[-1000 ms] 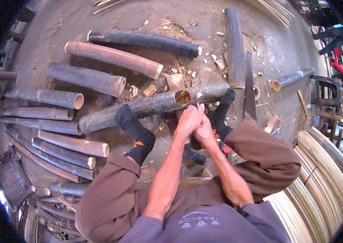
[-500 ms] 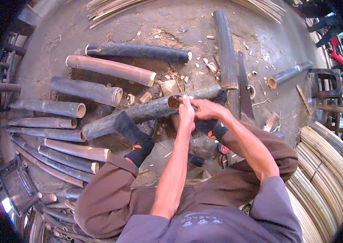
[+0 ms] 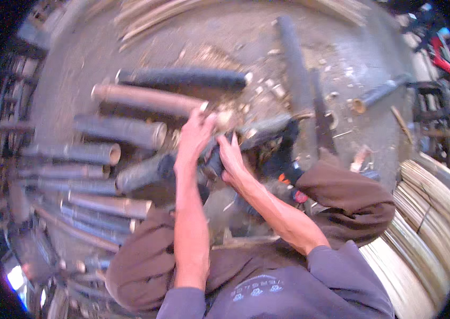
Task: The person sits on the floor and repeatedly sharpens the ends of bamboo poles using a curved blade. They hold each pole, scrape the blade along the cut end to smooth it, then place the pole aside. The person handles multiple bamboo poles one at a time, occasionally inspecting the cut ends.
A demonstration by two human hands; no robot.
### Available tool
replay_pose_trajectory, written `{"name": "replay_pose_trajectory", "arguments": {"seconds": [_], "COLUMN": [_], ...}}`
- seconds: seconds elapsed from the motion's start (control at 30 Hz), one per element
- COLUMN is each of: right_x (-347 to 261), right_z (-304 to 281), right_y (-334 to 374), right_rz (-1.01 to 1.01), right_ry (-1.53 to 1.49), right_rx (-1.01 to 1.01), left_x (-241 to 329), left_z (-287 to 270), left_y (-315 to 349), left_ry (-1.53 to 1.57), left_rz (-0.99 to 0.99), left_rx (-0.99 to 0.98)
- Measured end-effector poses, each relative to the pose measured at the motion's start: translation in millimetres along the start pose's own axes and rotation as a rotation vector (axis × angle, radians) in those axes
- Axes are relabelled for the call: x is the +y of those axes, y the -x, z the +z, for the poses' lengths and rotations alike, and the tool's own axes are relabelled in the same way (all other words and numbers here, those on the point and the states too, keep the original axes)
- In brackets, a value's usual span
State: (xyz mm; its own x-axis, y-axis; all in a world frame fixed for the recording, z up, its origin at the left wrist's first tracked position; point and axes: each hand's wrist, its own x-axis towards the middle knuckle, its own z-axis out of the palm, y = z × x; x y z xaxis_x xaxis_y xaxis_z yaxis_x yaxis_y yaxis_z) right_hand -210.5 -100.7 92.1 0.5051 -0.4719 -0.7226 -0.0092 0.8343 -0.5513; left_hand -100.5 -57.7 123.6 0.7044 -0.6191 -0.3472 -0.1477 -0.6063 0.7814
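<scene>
My left hand (image 3: 195, 135) is beside the near end of a reddish-brown bamboo pole (image 3: 148, 99). Its fingers are stretched and a little apart; blur hides whether they touch that pole. Close to its right, my right hand (image 3: 230, 155) is closed on a dark piece of bamboo (image 3: 215, 162), thumb and fingers on either side. Under both hands a long grey-green bamboo pole (image 3: 139, 176) lies slanting between my feet, partly covered by my hands and the dark piece.
More bamboo poles (image 3: 76, 152) lie side by side on the left. A black pole (image 3: 182, 77) lies beyond. At the right are an upright-lying pole (image 3: 292, 64), a saw-like dark blade (image 3: 320, 117), a short bamboo length (image 3: 379, 93) and bundled strips (image 3: 435, 204). Chips litter the floor.
Both hands have shifted left from the cut bamboo end where they were together. The left hand has moved apart with fingers spread; the right now grips the dark piece. The view has tilted slightly.
</scene>
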Motion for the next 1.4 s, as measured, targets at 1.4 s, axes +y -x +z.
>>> {"name": "replay_pose_trajectory", "arguments": {"seconds": [1.4], "right_x": [-16], "right_z": [-179], "right_y": [126], "right_rz": [-0.223], "right_ry": [1.595], "right_rx": [-0.456], "left_x": [-81], "left_z": [58], "left_y": [28], "left_ry": [0.615], "left_rz": [-0.15], "left_rx": [0.493]}}
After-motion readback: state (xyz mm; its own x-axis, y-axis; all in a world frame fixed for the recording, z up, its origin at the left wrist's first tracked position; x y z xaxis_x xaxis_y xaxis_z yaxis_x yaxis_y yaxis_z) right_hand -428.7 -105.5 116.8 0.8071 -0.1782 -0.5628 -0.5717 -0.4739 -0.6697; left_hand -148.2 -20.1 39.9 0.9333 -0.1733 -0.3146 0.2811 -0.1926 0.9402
